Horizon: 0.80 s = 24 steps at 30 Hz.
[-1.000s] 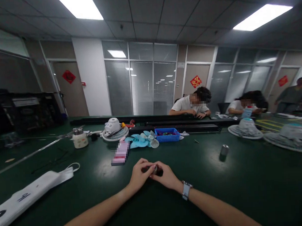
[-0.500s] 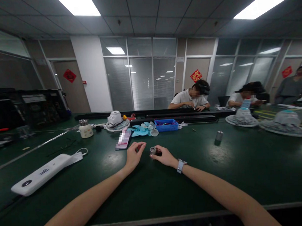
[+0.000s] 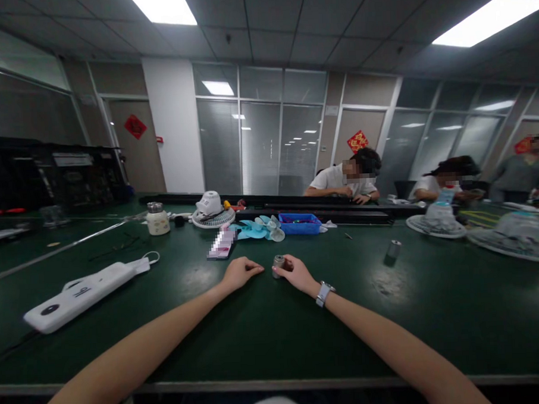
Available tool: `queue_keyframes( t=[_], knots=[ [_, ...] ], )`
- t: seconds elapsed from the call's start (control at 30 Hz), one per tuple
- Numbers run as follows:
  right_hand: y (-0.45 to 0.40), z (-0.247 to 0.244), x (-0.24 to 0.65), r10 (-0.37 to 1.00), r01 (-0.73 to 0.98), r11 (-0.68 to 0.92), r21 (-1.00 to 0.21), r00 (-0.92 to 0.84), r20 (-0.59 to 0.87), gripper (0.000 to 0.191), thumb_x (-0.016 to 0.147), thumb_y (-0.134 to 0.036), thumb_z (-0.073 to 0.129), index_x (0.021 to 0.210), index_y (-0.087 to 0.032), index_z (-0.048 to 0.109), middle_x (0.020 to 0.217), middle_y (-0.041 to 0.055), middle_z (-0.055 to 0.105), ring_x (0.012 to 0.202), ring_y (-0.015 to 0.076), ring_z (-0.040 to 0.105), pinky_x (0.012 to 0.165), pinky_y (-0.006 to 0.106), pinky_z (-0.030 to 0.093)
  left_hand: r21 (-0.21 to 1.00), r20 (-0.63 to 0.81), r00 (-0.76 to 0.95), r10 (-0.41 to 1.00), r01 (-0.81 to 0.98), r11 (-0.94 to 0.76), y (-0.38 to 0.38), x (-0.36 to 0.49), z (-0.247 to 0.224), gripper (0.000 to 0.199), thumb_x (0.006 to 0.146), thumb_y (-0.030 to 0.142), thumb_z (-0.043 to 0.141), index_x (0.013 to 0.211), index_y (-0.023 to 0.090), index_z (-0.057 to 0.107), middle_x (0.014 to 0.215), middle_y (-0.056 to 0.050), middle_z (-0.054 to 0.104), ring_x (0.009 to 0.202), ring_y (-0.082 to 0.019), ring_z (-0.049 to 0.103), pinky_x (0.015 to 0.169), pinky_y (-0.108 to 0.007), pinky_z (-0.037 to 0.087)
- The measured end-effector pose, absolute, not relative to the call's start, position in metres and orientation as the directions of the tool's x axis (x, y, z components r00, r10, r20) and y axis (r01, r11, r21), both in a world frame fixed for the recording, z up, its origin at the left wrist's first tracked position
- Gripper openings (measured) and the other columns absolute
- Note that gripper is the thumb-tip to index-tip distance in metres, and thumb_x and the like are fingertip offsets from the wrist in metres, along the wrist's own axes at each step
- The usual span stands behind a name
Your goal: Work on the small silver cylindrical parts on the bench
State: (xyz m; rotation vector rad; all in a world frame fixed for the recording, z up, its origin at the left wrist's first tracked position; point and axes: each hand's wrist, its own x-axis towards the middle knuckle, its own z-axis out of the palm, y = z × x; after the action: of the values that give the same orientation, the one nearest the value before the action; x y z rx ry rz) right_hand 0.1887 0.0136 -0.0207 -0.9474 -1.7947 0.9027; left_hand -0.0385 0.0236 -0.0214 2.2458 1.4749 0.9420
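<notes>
My right hand (image 3: pixel 296 273), with a watch on its wrist, grips a small metal cylinder (image 3: pixel 279 266) that stands upright on the green table (image 3: pixel 257 339). To the left of the cylinder is my left hand (image 3: pixel 242 273), low over the table. Its fingers are pressed together and point at the cylinder without touching it; whether they hold something small cannot be made out. Another metal cylinder (image 3: pixel 393 249) stands further right on the table.
Behind my hands lie a phone (image 3: pixel 222 242), light blue fan blades (image 3: pixel 257 228), a blue basket (image 3: pixel 299 224) and a white fan part (image 3: pixel 211 209). A jar (image 3: pixel 158 220) and a white power strip (image 3: pixel 86 294) are left. People sit across the table.
My left hand has lowered, and its fingers, apart before, have come together. The right hand still grips the cylinder. The whole view has tilted and shifted slightly.
</notes>
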Motion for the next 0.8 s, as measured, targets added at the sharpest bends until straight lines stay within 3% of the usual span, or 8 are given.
queue_keyframes(
  t=[0.17,0.37,0.6,0.7,0.8],
  knots=[
    [0.025,-0.016,0.232,0.858,0.481,0.497,-0.723,-0.147,0.492,0.033,0.080,-0.041,0.065,0.105,-0.018,0.063,0.104,0.0081,0.070,0.092,0.0213,0.066,0.086,0.037,0.050,0.654,0.353,0.145,0.924,0.669,-0.354,0.021,-0.042,-0.020,0.057,0.088,0.061,0.038,0.100,0.019,0.076,0.076,-0.005,0.071,0.074,-0.023,0.064,0.066,-0.029,0.041],
    [0.062,-0.022,0.322,0.856,0.750,0.100,-0.654,0.271,0.441,0.038,0.082,-0.044,0.060,0.107,-0.015,0.062,0.101,0.0138,0.070,0.091,0.0257,0.067,0.080,0.036,0.049,0.688,0.348,0.172,0.921,0.621,-0.376,0.022,-0.044,-0.020,0.054,0.088,0.056,0.040,0.105,0.017,0.071,0.082,-0.006,0.072,0.075,-0.021,0.065,0.071,-0.030,0.045],
    [0.070,-0.027,0.346,0.884,0.763,0.003,-0.646,0.300,0.359,0.041,0.081,-0.041,0.061,0.112,-0.015,0.056,0.109,0.0155,0.067,0.100,0.0269,0.064,0.085,0.038,0.047,0.703,0.342,0.150,0.928,0.614,-0.358,0.026,-0.046,-0.023,0.052,0.089,0.056,0.039,0.107,0.016,0.068,0.079,-0.005,0.069,0.075,-0.021,0.064,0.071,-0.030,0.045],
    [0.051,-0.015,0.319,0.728,0.831,0.001,-0.556,0.380,0.571,0.060,0.074,-0.035,0.069,0.125,-0.013,0.047,0.126,0.0191,0.056,0.119,0.0328,0.051,0.098,0.048,0.038,0.713,0.345,0.136,0.929,0.606,-0.353,0.025,-0.045,-0.021,0.053,0.090,0.056,0.037,0.106,0.016,0.067,0.076,-0.004,0.067,0.072,-0.020,0.062,0.067,-0.029,0.044],
    [0.024,-0.004,0.271,0.648,0.890,0.248,-0.382,0.141,0.749,0.052,0.079,-0.029,0.063,0.127,-0.015,0.048,0.131,0.0161,0.052,0.125,0.0305,0.044,0.106,0.047,0.030,0.734,0.347,0.109,0.932,0.587,-0.342,0.025,-0.044,-0.021,0.050,0.090,0.054,0.036,0.105,0.016,0.065,0.076,-0.004,0.066,0.070,-0.019,0.062,0.064,-0.028,0.044]
  ],
)
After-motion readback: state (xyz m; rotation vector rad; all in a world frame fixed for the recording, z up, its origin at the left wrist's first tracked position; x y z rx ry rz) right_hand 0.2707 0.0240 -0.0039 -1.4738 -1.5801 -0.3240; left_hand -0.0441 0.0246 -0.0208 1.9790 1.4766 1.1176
